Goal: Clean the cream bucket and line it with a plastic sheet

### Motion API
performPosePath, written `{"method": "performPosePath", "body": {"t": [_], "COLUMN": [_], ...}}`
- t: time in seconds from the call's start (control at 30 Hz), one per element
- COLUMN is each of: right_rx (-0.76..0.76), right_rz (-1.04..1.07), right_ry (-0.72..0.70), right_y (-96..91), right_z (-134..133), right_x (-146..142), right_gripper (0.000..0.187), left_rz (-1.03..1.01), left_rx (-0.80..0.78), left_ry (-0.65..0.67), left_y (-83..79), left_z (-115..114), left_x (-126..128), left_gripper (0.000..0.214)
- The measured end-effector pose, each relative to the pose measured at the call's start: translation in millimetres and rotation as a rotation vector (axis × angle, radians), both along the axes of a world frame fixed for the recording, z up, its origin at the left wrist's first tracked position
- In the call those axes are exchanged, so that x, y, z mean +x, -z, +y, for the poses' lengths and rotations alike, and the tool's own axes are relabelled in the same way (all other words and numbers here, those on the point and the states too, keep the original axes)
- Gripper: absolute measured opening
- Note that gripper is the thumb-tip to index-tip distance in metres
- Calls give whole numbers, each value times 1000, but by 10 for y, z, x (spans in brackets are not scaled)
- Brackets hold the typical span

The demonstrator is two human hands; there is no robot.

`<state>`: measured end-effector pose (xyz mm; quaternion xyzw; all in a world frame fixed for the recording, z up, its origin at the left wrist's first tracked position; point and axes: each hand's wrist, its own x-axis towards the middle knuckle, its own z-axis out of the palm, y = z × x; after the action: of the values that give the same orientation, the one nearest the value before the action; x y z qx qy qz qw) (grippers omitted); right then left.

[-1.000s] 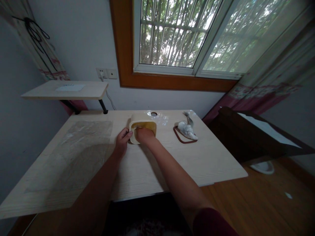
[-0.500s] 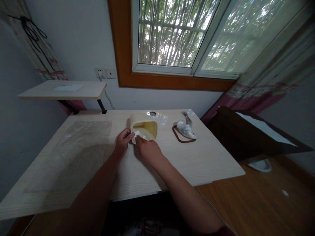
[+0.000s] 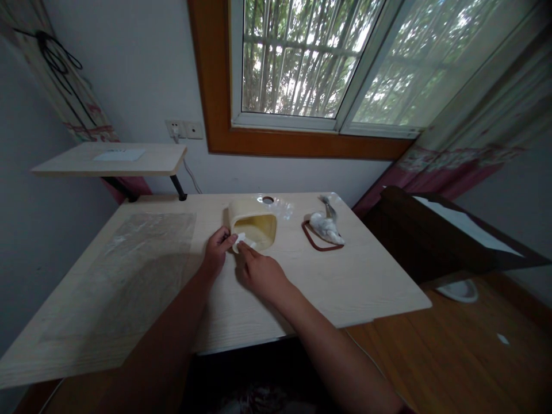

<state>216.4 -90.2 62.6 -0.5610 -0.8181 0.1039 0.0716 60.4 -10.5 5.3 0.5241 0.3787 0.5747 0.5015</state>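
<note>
A cream-coloured plastic container (image 3: 241,210) lies on its side on the table, its opening toward me and its yellowish inside showing. My left hand (image 3: 217,248) grips the container's left rim, thumb at the lower left corner. A small white piece (image 3: 245,239), like tissue or paper, lies over the lower rim by the left thumb. My right hand (image 3: 264,270) is closed, its fingertips pressing that white piece against the lower rim. The fingers under the right hand are partly hidden.
On the table's right side, a brown-red frame-shaped ring (image 3: 321,247) lies under a crumpled clear plastic bag (image 3: 325,225). A thin clear sheet (image 3: 142,253) covers part of the left. A raised shelf (image 3: 159,158) stands at the back left, near a cable hole (image 3: 268,200).
My right fingertips have shifted slightly along the lower rim, and the hand is turned a little. The container has tilted or moved very slightly; my left hand keeps its grip.
</note>
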Motion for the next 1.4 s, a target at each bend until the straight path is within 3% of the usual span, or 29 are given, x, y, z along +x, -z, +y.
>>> {"method": "performPosePath", "body": {"t": [0.1,0.33,0.6,0.87,1.17,1.4], "right_rx": [10,31,61,40,19,42], "right_rz": [28,-137,-39,-173,-52,-114], "right_ry": [-6,202,14,167,90,93], "right_y": [-23,-32,2,2,35,30], "right_z": [-23,61,-47,52,-40,4], "right_x": [8,185,-41,210,-99,-4], "right_gripper": [67,63,66,59,54,63], "left_rz": [-3,-13,4,13,-14,-66], "left_rx": [4,-6,14,14,-8,-1], "left_ry": [0,-28,-36,-73,-56,-56], "left_y": [-9,15,-13,-48,-103,-31], "left_z": [0,24,3,-4,-43,3], "left_x": [-8,18,0,29,36,20], "left_gripper": [34,35,34,35,34,36]}}
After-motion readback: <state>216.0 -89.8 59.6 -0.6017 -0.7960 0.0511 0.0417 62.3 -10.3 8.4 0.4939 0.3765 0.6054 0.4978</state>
